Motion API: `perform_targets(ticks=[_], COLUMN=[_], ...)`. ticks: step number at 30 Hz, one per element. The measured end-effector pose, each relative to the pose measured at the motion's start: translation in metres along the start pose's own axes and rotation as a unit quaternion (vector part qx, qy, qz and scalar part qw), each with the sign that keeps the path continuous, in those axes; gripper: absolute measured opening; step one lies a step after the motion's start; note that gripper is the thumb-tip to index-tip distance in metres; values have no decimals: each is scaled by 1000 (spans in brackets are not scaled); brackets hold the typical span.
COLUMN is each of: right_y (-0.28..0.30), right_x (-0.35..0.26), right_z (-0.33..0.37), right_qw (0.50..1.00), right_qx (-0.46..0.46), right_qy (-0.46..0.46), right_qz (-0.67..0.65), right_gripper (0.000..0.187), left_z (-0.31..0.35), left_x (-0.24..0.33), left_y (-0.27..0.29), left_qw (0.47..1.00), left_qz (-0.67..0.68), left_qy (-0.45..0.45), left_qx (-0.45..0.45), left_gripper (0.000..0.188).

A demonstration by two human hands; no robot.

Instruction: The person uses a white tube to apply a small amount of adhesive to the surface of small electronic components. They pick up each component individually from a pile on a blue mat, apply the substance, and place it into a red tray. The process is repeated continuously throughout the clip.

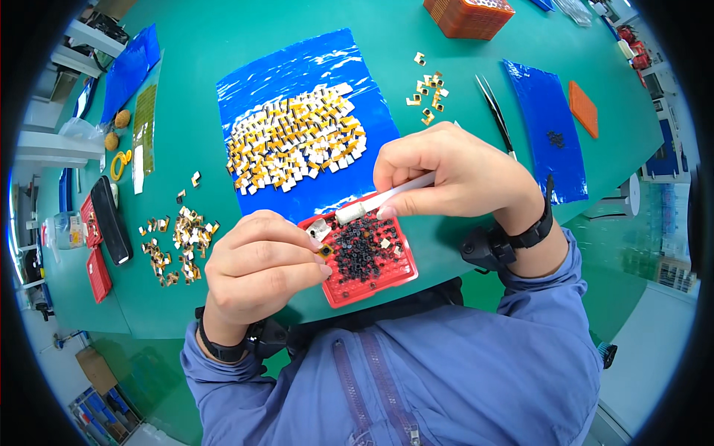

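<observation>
My left hand (256, 256) pinches a small gold-and-black part (326, 251) between thumb and fingertips, over the left side of a red tray (349, 298). Inside the tray lies a heap of tiny black ring-like pieces (357, 251), with a few pale bits among them. In my right hand (461, 175) is a slim white stick-like tool (401, 191), gripped by thumb and fingers. Its thicker, pale end reaches over the tray's far edge, close to the held part but apart from it. A whitish scrap (318, 228) sits at the tray's far left corner.
Beyond the tray, a blue sheet (297, 67) bears many gold-and-white parts (290, 137). Loose parts (195, 234) lie to the left. Tweezers (494, 111) and another blue sheet (547, 100) lie right. Stacked orange trays (468, 18) stand at the back.
</observation>
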State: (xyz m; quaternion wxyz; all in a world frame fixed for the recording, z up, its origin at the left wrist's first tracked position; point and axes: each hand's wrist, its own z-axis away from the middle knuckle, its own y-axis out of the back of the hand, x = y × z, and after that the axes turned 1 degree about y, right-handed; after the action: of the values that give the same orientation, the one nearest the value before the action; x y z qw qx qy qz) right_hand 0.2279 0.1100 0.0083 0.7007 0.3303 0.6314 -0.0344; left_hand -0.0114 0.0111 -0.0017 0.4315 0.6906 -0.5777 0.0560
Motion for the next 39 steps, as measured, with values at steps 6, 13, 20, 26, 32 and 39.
perform_targets(ticks=[6,13,20,26,32,39], right_y=[0,1,1,2,0,2], right_x=[1,-2,-1,-6,-5,-12], right_z=[0,0,0,1,1,0], right_qw=[1000,1000,1000,1000,999,997], right_qx=[3,-4,-3,-7,3,-10], right_qy=[14,7,11,-8,8,-6], right_qz=[-5,5,3,29,54,70], right_gripper=[20,20,20,20,19,20], left_z=[0,3,1,8,13,15], left_x=[0,0,2,-23,-33,-42], left_y=[0,-1,5,16,12,7], left_qw=[1000,1000,989,946,943,952], left_qz=[5,17,-74,-123,-110,-129], left_qy=[3,6,127,299,314,279], left_qx=[3,8,29,27,-1,9], left_gripper=[14,14,15,14,14,14])
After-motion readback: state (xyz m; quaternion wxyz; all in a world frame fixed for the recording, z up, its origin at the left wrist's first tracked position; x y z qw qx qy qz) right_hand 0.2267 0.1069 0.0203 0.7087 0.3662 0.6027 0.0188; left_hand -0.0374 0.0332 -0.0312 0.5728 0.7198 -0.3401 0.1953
